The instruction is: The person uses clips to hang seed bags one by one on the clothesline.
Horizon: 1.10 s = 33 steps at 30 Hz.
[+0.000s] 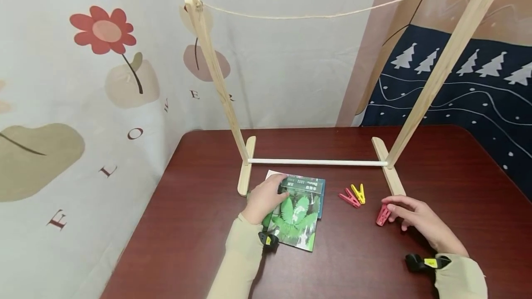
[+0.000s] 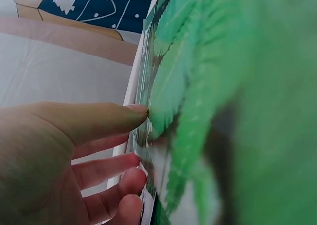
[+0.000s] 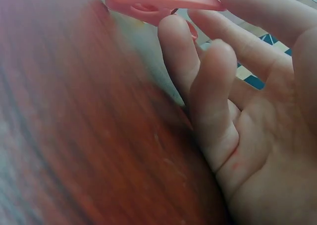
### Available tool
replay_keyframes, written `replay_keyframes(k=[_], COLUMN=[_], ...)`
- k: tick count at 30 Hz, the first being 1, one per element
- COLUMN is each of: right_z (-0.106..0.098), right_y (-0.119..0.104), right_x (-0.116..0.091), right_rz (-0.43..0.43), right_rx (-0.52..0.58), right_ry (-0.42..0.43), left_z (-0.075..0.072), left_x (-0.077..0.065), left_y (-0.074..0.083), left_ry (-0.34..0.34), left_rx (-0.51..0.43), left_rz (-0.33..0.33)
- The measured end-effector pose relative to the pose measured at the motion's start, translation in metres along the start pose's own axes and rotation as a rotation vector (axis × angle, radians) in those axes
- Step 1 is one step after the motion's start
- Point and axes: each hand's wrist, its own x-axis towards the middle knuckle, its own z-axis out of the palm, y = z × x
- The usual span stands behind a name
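At the left edge of a small stack lies my left hand (image 1: 266, 197), pinching a green leaf-printed booklet (image 1: 293, 211). In the left wrist view the thumb (image 2: 131, 115) presses its glossy cover near the edge, the other fingers curling in behind that edge. A blue booklet (image 1: 322, 197) shows from under the green one. My right hand (image 1: 417, 218) pinches a pink clothespin (image 1: 383, 215) between thumb and fingers, close over the table. In the right wrist view the clothespin (image 3: 166, 1) lies across the fingertips, other fingers loosely curled below.
A pink clothespin (image 1: 349, 197) and a yellow clothespin (image 1: 358, 193) lie together between the hands. Behind stands a wooden frame with a left post (image 1: 218, 75), a right post (image 1: 444, 70), a white crossbar (image 1: 317, 162) and a string (image 1: 291, 16) across its top.
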Motion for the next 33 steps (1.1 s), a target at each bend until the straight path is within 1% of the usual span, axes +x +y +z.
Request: replay_keyframes(k=[3, 6, 9, 12, 16, 18, 20, 25, 27, 33], right_z=[-0.0003, 0.0006, 0.0024, 0.004, 0.0045, 0.0045, 0.0037, 0.0029, 0.0034, 0.0039], right_y=[0.0019, 0.0031, 0.0035, 0.0034, 0.0028, 0.0028, 0.003, 0.0052, 0.0055, 0.0046], right_x=[0.0004, 0.0008, 0.0017, 0.0023, 0.0024, 0.0024, 0.0027, 0.0026, 0.0024, 0.0023], right_rz=[-0.014, -0.008, 0.002, 0.012, 0.002, -0.025, -0.025, -0.044, -0.056, -0.044], right_rx=[0.001, 0.001, -0.035, -0.097, -0.137, -0.137, -0.134, -0.127, -0.12, -0.099], right_ry=[0.011, 0.024, 0.024, 0.028, 0.041, 0.041, 0.046, 0.052, 0.051, 0.054], left_z=[0.0005, 0.0014, 0.0024, 0.003, 0.0028, 0.0027, 0.0027, 0.0052, 0.0062, 0.006], left_x=[-0.0007, -0.0003, 0.0002, 0.0005, 0.0005, 0.0007, 0.0014, 0.0041, 0.0046, 0.0048], left_y=[0.0013, 0.0015, 0.0011, 0.0008, 0.0007, 0.0001, -0.0007, 0.0011, 0.0024, 0.0035], left_ry=[-0.01, -0.02, -0.038, -0.052, -0.056, -0.055, -0.064, -0.106, -0.111, -0.102], left_rx=[0.0, -0.013, -0.029, -0.047, -0.101, -0.118, -0.135, -0.12, -0.102, -0.104], left_rz=[-0.014, -0.027, -0.046, -0.054, -0.066, -0.079, -0.091, -0.145, -0.167, -0.176])
